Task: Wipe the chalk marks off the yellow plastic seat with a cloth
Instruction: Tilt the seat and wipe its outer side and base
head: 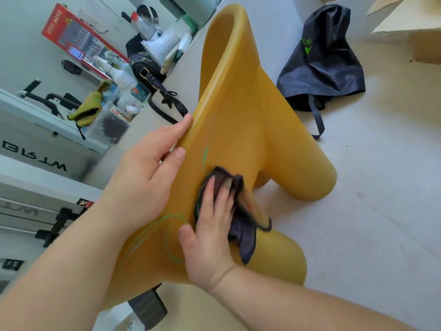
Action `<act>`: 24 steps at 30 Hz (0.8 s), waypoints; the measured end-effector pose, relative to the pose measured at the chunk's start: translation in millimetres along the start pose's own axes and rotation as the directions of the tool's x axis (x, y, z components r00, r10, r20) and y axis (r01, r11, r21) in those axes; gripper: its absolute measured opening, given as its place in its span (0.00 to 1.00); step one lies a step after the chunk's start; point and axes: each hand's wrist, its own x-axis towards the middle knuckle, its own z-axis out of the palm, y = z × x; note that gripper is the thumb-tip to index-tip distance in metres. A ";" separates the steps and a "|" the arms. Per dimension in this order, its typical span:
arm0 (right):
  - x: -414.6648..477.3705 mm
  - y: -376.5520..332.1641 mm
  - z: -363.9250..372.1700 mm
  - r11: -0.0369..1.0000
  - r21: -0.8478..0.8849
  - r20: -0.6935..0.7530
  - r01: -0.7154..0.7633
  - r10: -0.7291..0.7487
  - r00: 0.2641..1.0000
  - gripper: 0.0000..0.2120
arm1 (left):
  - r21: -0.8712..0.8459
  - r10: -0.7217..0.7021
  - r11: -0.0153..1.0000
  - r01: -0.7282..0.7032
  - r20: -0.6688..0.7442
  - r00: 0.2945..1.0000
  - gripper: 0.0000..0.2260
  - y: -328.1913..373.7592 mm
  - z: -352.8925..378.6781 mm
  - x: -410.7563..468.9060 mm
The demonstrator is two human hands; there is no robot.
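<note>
The yellow plastic seat (241, 108) fills the middle of the view, standing on a pale floor. Green chalk marks (152, 231) curve across its near surface, and a short green stroke (204, 156) lies higher up. My right hand (210, 225) presses a dark cloth (241, 218) flat against the seat, fingers spread over it; the cloth's loose end hangs down to the right. My left hand (148, 173) grips the seat's left edge, the thumb lying on top and the fingers wrapped round the rim.
A dark fabric bag (324, 65) with green print lies on the floor at the back right, beside cardboard boxes (405, 27). At the left, a black handbag (148, 75), spray bottles (124, 80), a yellow-green rag (88, 106) and white cabinets (43, 130) crowd the floor.
</note>
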 end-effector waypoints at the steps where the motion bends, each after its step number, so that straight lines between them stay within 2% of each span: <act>1: 15.6 -0.4 -5.8 1.000 -0.002 -0.055 0.025 -0.025 0.998 0.40 | -0.007 -0.014 1.000 0.014 -0.007 1.000 0.20 -0.4 0.6 0.8; 4: 60.3 -3.5 -26.4 0.998 0.014 -0.171 0.059 -0.056 0.984 0.38 | 0.010 -0.010 1.000 0.010 -0.025 1.000 0.20 7.9 2.5 10.0; 8: 108.8 -18.9 -65.8 0.996 0.081 -0.248 0.021 0.000 0.969 0.37 | 0.041 -0.029 0.999 0.031 -0.047 0.998 0.19 29.9 10.5 52.8; 10: 124.4 -20.5 -83.5 0.991 0.124 -0.276 0.058 -0.022 0.961 0.43 | 0.064 -0.010 0.998 0.013 -0.054 0.999 0.19 40.9 14.9 72.3; 12: 125.7 -20.6 -92.8 0.991 0.118 -0.228 0.065 -0.036 0.973 0.45 | 0.058 -0.020 0.998 0.023 -0.056 0.998 0.19 46.2 18.0 79.2; 14: 105.7 -21.0 -88.7 0.996 0.054 -0.148 0.070 -0.061 0.987 0.40 | 0.030 -0.046 0.998 0.048 -0.072 0.996 0.18 48.1 19.8 77.5; 17: 50.0 -12.7 -70.9 0.975 -0.048 -0.039 0.216 -0.218 0.975 0.47 | 0.031 -0.067 0.997 0.070 -0.077 0.995 0.18 48.3 20.8 75.1; 19: 22.7 -4.1 -64.5 0.956 -0.119 0.030 0.270 -0.268 0.963 0.49 | 0.024 -0.079 0.996 0.080 -0.072 0.994 0.18 48.1 20.7 75.6; 21: 26.9 -7.5 -67.0 0.963 -0.100 0.043 0.249 -0.246 0.968 0.46 | 0.019 -0.096 0.995 0.098 -0.067 0.993 0.18 49.2 20.9 74.5; 24: 82.5 -45.0 -85.9 0.995 -0.028 -0.025 0.095 -0.096 0.995 0.40 | 0.023 -0.096 0.995 0.098 -0.061 0.993 0.19 49.9 21.1 73.1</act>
